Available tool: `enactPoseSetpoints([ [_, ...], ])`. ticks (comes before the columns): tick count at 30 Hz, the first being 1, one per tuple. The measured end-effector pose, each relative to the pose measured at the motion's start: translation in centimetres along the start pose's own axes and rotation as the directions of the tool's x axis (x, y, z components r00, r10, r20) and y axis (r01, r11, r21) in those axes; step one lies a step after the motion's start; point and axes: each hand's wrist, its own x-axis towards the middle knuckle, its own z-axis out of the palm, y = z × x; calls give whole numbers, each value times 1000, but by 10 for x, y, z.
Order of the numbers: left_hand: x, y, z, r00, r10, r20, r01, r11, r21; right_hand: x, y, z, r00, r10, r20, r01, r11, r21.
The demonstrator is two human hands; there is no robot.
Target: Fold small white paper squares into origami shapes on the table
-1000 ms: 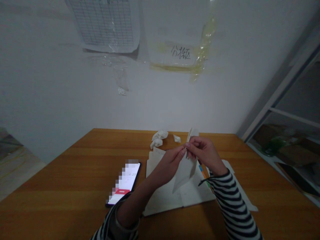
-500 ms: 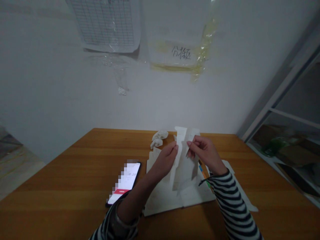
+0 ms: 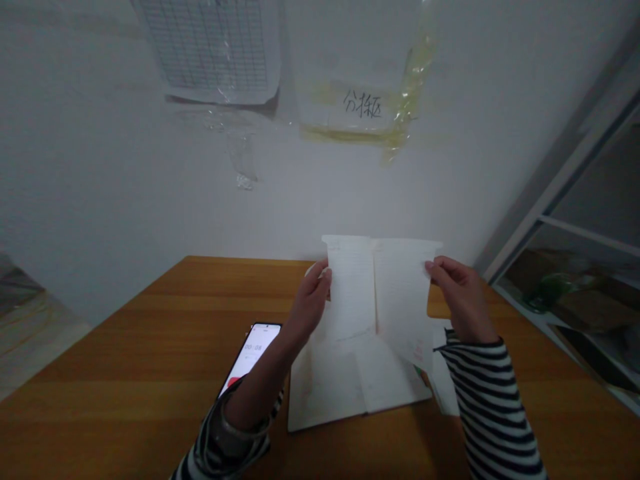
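Note:
I hold a white lined sheet of paper spread open above the wooden table, a crease running down its middle. My left hand pinches its left edge and my right hand pinches its top right corner. Both arms wear black-and-white striped sleeves. Under the sheet an open white notebook lies on the table. The crumpled paper balls at the back of the table are mostly hidden behind the sheet.
A phone with a lit screen lies left of the notebook. A grid chart and a taped label hang on the wall. A metal shelf unit stands at the right. A paper strip lies by the notebook.
The sheet was folded narrow between both hands; my hands have moved apart and unfolded it into a wide flat sheet, raised a little higher.

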Motion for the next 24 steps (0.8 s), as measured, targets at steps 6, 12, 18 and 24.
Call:
enactPoseSetpoints([
  [6,20,-24,-20,991,40,129,-45,998,34,9,12,-26,938,-57,-341,53,998,-20],
  [12,34,-46,-63,997,68,-20,-46,842,537,13,11,-44,795,-104,-598,129,992,-1],
  [18,-5,-51,-56,993,115,7,-96,793,602,11,11,-34,820,-107,-562,139,990,14],
  [24,-74,-66,-49,959,-183,-215,243,921,304,-14,-32,-30,938,-12,-346,92,972,214],
])
